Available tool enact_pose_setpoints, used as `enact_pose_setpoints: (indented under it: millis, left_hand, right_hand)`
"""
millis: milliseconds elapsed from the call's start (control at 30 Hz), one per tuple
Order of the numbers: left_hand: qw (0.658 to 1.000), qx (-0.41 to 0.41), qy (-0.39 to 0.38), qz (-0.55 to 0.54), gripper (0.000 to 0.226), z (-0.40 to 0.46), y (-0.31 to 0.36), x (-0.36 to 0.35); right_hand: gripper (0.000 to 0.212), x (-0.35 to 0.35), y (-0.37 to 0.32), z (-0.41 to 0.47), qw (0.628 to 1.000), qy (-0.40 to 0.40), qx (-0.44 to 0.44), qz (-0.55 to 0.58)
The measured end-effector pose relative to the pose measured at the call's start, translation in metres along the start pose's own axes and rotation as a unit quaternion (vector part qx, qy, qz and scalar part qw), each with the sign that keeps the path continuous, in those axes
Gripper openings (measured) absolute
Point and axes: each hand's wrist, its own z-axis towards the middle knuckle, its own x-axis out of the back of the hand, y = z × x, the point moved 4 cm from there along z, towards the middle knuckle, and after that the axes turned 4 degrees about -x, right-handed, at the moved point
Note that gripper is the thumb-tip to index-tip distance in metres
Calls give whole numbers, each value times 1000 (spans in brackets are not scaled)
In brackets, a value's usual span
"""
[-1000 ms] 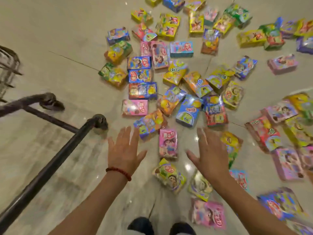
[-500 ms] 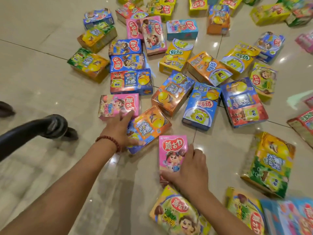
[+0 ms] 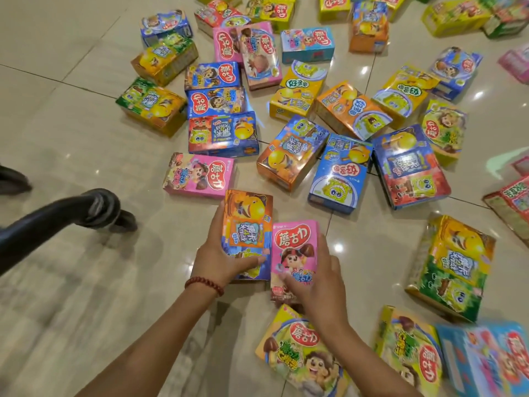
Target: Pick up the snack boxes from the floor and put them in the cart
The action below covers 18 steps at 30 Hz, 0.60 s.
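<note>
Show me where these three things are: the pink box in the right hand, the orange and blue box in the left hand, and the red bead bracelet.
pink box (image 3: 294,247), head view, on its red logo.
orange and blue box (image 3: 247,222), head view, front face.
red bead bracelet (image 3: 203,283), head view, beads on the left wrist.

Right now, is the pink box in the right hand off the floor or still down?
Cannot tell. The right hand grips the pink box with its face turned up toward the camera, but no gap or shadow under it shows.
</note>
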Motion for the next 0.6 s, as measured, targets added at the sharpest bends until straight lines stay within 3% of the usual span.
enact_pose_setpoints:
  millis: [200,600]
  left_hand:
    - [995,-8,59,-82,123,-41,56,29]
    - [986,-26,50,-156,126,-160,302,126]
  right_hand:
    - [98,69,-44,-20,999,7,45,3]
    - [97,264,-234,-136,993,-8,105,56]
